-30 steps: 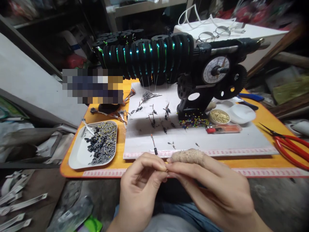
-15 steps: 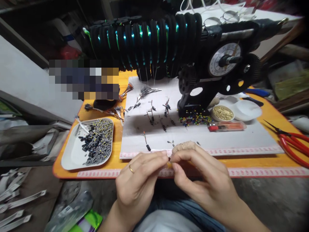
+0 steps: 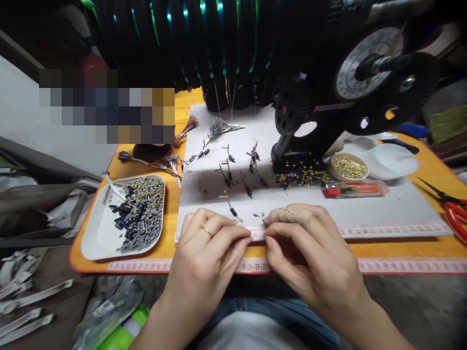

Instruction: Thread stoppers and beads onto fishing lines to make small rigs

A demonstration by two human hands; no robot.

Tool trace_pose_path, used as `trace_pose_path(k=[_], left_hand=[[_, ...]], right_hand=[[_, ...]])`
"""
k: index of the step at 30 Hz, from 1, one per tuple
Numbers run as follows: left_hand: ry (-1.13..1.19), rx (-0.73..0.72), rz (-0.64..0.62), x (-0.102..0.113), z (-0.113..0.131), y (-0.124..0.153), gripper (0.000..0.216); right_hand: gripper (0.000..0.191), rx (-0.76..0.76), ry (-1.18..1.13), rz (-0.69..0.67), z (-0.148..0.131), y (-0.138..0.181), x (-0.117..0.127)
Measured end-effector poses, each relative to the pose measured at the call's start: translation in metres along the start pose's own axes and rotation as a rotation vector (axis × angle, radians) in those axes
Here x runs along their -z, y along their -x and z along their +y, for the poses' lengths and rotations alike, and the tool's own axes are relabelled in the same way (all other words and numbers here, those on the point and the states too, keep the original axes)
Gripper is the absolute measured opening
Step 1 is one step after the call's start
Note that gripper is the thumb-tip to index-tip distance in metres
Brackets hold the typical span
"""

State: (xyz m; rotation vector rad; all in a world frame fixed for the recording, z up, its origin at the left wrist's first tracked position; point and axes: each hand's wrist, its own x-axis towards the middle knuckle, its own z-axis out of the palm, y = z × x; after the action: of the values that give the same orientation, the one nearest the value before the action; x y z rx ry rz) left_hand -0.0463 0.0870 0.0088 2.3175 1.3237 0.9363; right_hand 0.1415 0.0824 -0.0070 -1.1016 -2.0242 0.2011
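Note:
My left hand, with a ring on one finger, and my right hand, whose forefinger is wrapped in beige tape, meet fingertip to fingertip over the front edge of the white board. Both are pinched shut on something too small and hidden for me to name. Just beyond my fingers lie small black tube pieces on thin wire and a scatter of similar pieces on the board.
A white tray of grey and black tubes sits left on the orange table. A black geared winder with a dial and spools looms behind. Coloured beads, a dish of gold bits, a lighter and red scissors lie right.
The view has moved closer and lower over the table. Both hands have shifted forward from in front of the table edge onto the board's front edge, staying pinched together.

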Motion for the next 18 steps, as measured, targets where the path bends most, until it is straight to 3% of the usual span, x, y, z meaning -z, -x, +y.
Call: trace_pose_path(k=[7,18], left_hand=[[-0.041,0.169,-0.111,0.0003,0.0039,-0.0102,0.008],[-0.065,0.202,-0.060,-0.0064,0.0045,-0.0100,0.011]], right_hand=[[0.012,-0.032,0.092,-0.009,0.0066,0.0039,-0.0005],[0.016,-0.060,0.137,-0.023,0.0088,0.0066,0.0011]])
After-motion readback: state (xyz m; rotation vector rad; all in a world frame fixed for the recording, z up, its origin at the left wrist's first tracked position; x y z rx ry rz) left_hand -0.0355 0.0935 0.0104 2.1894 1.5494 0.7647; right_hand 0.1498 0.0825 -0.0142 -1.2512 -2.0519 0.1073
